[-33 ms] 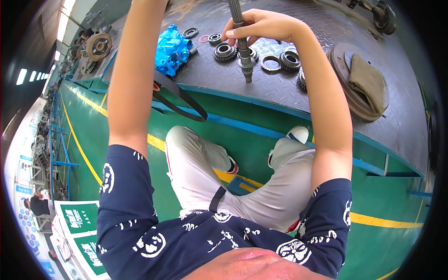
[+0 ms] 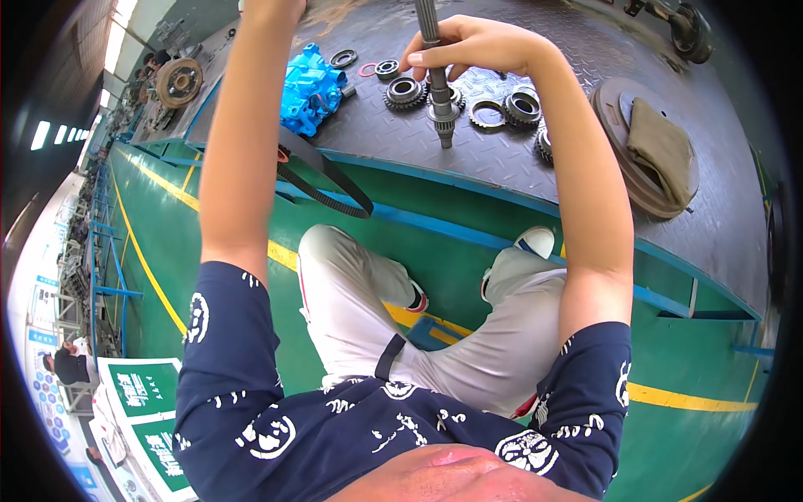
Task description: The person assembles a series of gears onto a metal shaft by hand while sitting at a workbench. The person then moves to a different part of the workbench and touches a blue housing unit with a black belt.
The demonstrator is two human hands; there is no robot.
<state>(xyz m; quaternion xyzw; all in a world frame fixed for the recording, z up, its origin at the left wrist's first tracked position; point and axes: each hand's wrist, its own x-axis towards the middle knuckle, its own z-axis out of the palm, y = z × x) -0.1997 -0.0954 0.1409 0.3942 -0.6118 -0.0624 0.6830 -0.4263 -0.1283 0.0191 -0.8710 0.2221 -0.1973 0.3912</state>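
A splined metal gear shaft [image 2: 441,105] is nearly upright on the dark tread-plate bench, its lower end down by the front. My right hand [image 2: 481,46] is closed round its upper part, thumb across the shaft. Beside the shaft's lower part lies a toothed gear [image 2: 405,94], with another gear partly hidden behind it. To the right are a thin toothed ring [image 2: 486,115] and a thicker gear [image 2: 522,107]. My left arm stretches far forward past a blue housing [image 2: 311,92]. My left hand [image 2: 280,7] is mostly cut off by the top edge, so its fingers are hidden.
A bearing [image 2: 386,69], a red ring [image 2: 368,69] and a dark ring [image 2: 343,58] lie behind the gears. A black toothed belt [image 2: 335,199] hangs over the bench's front edge. At right, a folded cloth [image 2: 662,142] rests on a large round metal disc [image 2: 609,138].
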